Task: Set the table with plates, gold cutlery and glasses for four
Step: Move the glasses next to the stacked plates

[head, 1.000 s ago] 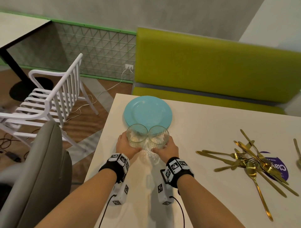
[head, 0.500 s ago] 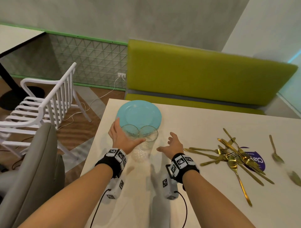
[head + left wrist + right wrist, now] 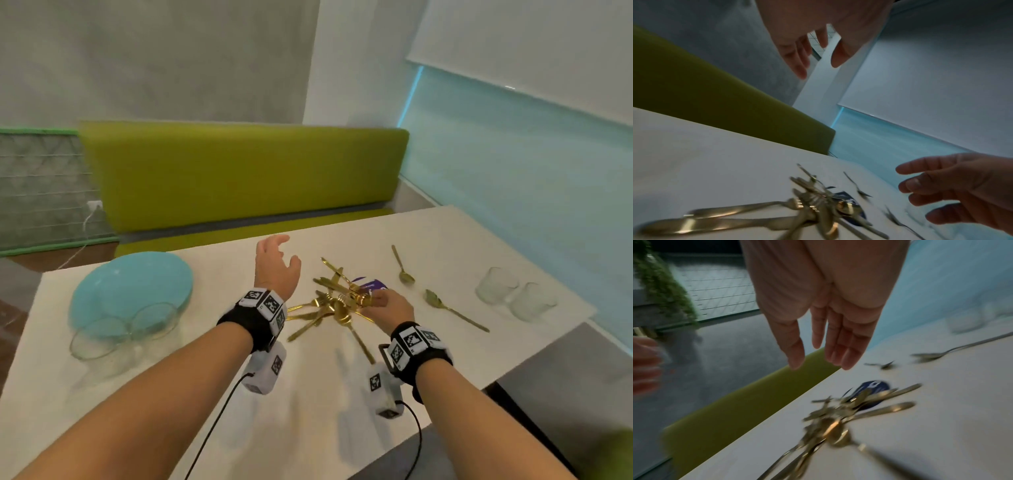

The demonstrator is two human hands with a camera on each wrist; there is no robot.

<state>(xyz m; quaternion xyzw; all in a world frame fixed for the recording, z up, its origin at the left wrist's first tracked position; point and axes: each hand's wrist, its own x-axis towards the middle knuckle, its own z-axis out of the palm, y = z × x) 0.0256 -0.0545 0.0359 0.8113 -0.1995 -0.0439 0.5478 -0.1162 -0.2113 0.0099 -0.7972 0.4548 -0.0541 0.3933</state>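
Both hands off the two glasses (image 3: 123,329) — left hand (image 3: 275,265) and right hand (image 3: 390,308) empty, fingers loose, above gold cutlery (image 3: 337,301).

cutlery pile (image 3: 830,423) is motion-smeared in both wrist views, can't tell forks from knives; sticker (image 3: 371,287) is half buried, text unreadable

A white table (image 3: 239,394) carries a blue plate (image 3: 130,287) and two glasses (image 3: 123,330) left, gold cutlery (image 3: 329,301) centre, two more glasses (image 3: 515,294) right.

A café-like dining room: green bench (image 3: 239,171) along white table (image 3: 445,246).
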